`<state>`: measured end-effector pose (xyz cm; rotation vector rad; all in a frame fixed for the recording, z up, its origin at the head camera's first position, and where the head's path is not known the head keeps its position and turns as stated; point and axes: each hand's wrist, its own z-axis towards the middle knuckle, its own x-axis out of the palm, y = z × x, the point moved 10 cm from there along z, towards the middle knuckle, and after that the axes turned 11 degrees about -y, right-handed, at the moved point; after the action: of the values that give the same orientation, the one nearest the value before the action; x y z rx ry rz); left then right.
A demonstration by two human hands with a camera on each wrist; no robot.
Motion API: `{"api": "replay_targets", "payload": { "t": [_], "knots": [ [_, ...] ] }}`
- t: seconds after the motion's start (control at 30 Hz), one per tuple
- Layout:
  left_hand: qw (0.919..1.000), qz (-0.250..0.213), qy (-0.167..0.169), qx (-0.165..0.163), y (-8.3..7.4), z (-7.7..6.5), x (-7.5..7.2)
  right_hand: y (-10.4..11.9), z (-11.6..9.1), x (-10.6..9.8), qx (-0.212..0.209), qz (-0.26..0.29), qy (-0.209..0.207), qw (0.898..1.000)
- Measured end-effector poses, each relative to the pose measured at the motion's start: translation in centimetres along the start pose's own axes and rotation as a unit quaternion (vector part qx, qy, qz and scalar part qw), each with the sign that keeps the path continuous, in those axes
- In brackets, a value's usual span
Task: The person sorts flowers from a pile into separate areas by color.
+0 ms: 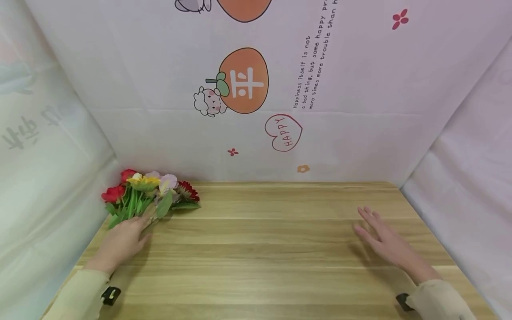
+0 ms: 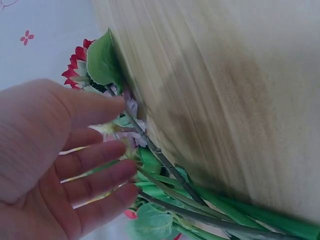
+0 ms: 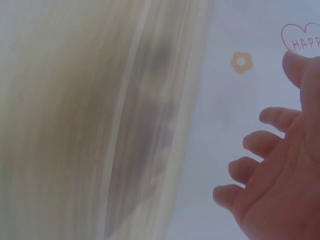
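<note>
A bunch of artificial flowers [image 1: 144,182] lies at the back left corner of the wooden table, with red, yellow and pale purple blooms. My left hand [image 1: 124,238] reaches over its stems. In the left wrist view, the thumb and fingers of the left hand [image 2: 85,150] are apart. They are close to the dark and green stems [image 2: 175,210]; whether they touch is hard to tell. A dark red flower [image 2: 77,65] and a green leaf [image 2: 103,60] show past the thumb. Over the right side of the table, my right hand [image 1: 382,238] holds nothing, its fingers loosely extended.
The wooden table [image 1: 256,253] meets a white printed cloth [image 1: 344,142] along its back edge. More white cloth hangs on the left side [image 1: 48,178] and the right side [image 1: 468,178]. Both sleeves are pale, with a dark strap at each wrist.
</note>
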<state>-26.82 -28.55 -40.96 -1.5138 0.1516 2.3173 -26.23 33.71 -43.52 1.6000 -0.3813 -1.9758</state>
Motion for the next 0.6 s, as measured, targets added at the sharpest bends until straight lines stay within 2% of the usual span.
{"api": "replay_targets", "payload": {
  "t": [0.13, 0.3, 0.6],
  "knots": [
    [1.0, -0.001, 0.001, -0.006, 0.5, 0.4, 0.3, 0.6, 0.3, 0.0, -0.009, -0.003, -0.012, 1.0],
    [0.9989, -0.006, 0.034, -0.031, 1.0, 0.6, 1.0, 1.0, 0.4, 0.3, -0.002, -0.005, -0.02, 1.0],
    [0.9961, -0.007, 0.076, -0.045, 1.6, 1.0, 2.0, 2.0, 0.6, 0.8, -0.005, 0.034, -0.028, 0.999]
  ]
}}
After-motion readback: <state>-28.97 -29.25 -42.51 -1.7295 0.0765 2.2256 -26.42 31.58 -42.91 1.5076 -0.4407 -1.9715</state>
